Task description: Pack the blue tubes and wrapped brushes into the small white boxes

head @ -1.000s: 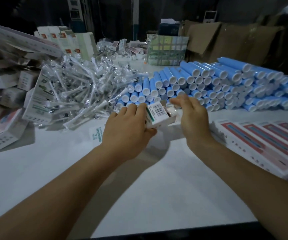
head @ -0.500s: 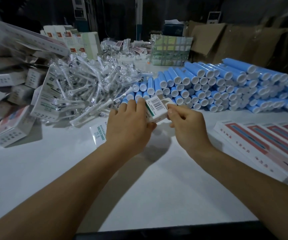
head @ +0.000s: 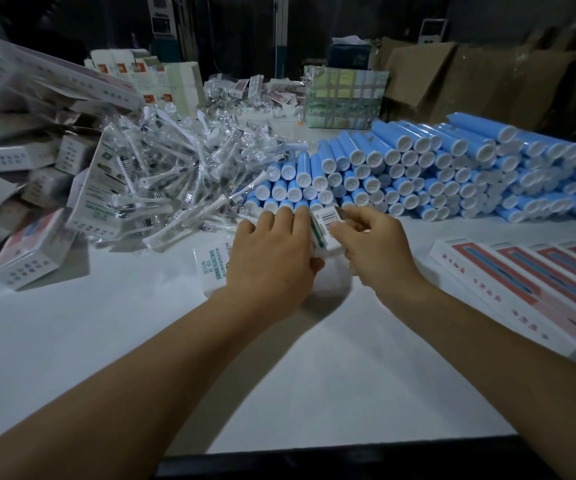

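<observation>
Gripping a small white box (head: pixel 326 230) with curled left hand (head: pixel 272 258), a worker's right hand (head: pixel 376 247) pinches its flap before stacked blue tubes (head: pixel 435 168).

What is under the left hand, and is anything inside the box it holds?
Under the left hand a flat printed carton lies on the table, partly covered. The small box is gripped by both hands; its inside is hidden by the right hand.
</observation>
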### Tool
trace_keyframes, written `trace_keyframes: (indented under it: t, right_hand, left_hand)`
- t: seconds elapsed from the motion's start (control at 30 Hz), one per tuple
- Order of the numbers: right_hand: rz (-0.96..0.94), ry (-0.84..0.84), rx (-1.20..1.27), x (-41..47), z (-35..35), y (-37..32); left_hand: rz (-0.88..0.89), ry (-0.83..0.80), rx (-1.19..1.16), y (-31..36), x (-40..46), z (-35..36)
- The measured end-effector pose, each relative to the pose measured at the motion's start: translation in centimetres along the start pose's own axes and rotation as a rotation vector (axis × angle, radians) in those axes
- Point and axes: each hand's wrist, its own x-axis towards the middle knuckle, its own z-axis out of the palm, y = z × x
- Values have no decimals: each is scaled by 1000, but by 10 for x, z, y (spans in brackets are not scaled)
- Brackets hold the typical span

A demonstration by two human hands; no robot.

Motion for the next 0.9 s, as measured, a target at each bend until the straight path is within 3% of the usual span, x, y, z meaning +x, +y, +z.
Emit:
trace_keyframes:
  t: [0.33,0.4,0.47,0.53,0.63,0.73,0.8,0.9]
  right_hand:
    - [20,-46,-20,-6,5,-7]
    - [-90,49,-235,-2,1,-8]
    - [-93,195,-245,3,-4,-6]
    - [149,180,141,6,-6,-6]
    - [526,-125,950,3,-2,-10]
    - [448,-156,1098,3,2,-10]
    - [318,-93,1030,4,5,-7]
    - [-7,27,370,0,4,-2]
  left_hand:
    - [-23,4,8,4,0,-1]
    - [-48,9,-26,2,2,-3]
    - [-90,25,-75,1,5,-6]
    - [-111,34,-113,0,6,-8]
    - [-77,37,-107,5,4,-8]
    - [-40,40,-124,9,4,-7]
    - [-27,48,-129,10,4,-9]
    - [5,30,-116,12,2,-9]
